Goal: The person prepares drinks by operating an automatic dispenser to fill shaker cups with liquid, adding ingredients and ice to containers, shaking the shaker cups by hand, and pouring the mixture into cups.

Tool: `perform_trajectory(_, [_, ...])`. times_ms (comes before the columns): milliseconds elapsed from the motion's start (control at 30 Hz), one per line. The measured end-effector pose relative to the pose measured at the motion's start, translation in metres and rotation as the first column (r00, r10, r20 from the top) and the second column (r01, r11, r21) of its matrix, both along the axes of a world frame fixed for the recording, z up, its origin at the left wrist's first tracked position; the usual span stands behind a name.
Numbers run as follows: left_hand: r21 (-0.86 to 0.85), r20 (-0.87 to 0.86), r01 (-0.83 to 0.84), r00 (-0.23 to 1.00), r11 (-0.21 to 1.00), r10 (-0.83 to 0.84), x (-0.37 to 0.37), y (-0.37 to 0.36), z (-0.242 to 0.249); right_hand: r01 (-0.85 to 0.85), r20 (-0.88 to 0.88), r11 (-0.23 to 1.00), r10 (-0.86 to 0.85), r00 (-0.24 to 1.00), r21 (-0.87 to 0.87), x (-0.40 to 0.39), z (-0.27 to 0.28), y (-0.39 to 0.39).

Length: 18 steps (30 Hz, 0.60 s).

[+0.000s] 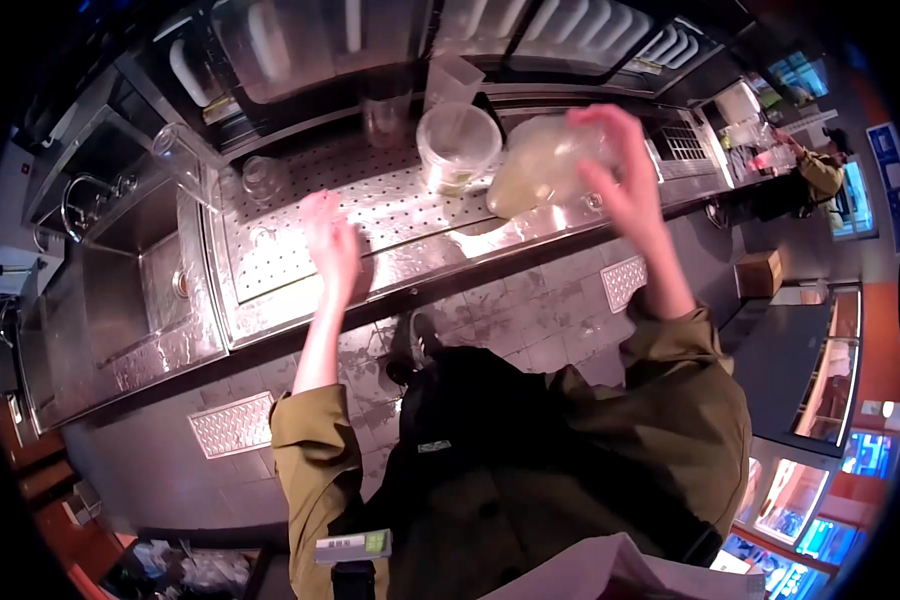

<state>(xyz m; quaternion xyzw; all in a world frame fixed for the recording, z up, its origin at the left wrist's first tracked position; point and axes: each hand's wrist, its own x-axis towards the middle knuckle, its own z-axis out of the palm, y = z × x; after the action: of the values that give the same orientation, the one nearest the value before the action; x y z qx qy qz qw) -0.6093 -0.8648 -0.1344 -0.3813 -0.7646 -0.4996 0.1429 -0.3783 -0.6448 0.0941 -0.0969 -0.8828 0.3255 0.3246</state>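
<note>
My right hand is at the right end of a clear plastic bag with pale yellowish contents. Its thumb and fingers are spread apart in a wide curve and overlap the bag in this view. The bag lies slumped on the steel counter, beside a clear round tub. My left hand hovers over the perforated steel drain board with nothing in it, its fingers loosely apart and overexposed. Left of it are a small clear cup and a tall clear container lying tilted.
Behind the tub stand clear pitchers. A steel sink with a tap is at the left. A recessed grate lies to the right. Another person works at the far right end. The tiled floor looks wet.
</note>
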Motion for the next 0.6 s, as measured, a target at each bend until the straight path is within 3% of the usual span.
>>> perform_trajectory(67, [0.118,-0.016,0.143,0.99,0.983,-0.142,0.046,0.05,0.034,0.07,0.161,0.997,-0.075,0.984,0.041,0.011,0.005,0.043])
perform_trajectory(133, [0.281,0.24,0.265,0.911,0.922,-0.335,0.08,0.089,0.064,0.003,0.238,0.996,-0.024,0.971,0.087,0.008,-0.009,0.07])
perform_trajectory(233, [0.372,0.338,0.291,0.842,0.882,-0.421,0.106,0.127,0.092,-0.125,0.308,0.988,0.091,0.947,0.093,-0.002,-0.019,0.092])
perform_trajectory(333, [0.303,0.207,0.315,0.9,0.9,-0.385,0.135,0.164,0.126,-0.298,0.416,0.943,0.215,0.884,0.146,-0.008,-0.013,0.104])
perform_trajectory(467, [0.115,0.196,0.169,0.962,0.979,-0.189,0.154,0.214,0.129,-0.434,0.518,0.886,0.298,0.802,0.162,-0.018,0.0,0.125])
perform_trajectory(500, [0.085,0.201,0.134,0.968,0.987,-0.149,0.157,0.214,0.131,-0.469,0.502,0.851,0.306,0.809,0.237,-0.022,-0.01,0.136])
perform_trajectory(533, [0.047,0.215,0.103,0.97,0.994,-0.111,0.158,0.213,0.13,-0.479,0.491,0.864,0.351,0.797,0.159,-0.024,-0.006,0.14])
perform_trajectory(600, [0.048,0.279,0.09,0.955,0.995,-0.1,0.159,0.214,0.125,-0.499,0.381,0.844,0.403,0.832,0.196,-0.027,0.01,0.144])
